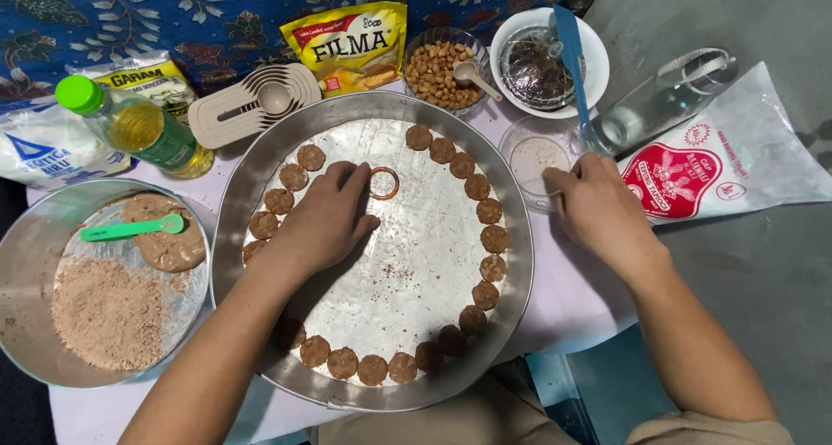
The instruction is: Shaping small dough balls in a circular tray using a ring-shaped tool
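I see a yellow pouch point(351, 42) behind the round metal tray point(260, 163) and a white bag with a red emblem point(719, 163) far right. My left hand point(322, 224) lies loosely open on the tray, fingertips touching the small ring cutter point(384, 183); my right hand point(598, 211) pinches the clear bowl's point(533, 155) rim.

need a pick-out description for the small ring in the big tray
Start at the big round metal tray in the middle, ringed with flat brown dough discs. On its bare floor, just off the left hand fingertips, lies the small ring. It alone is an open, orange-brown hoop, not a solid disc.
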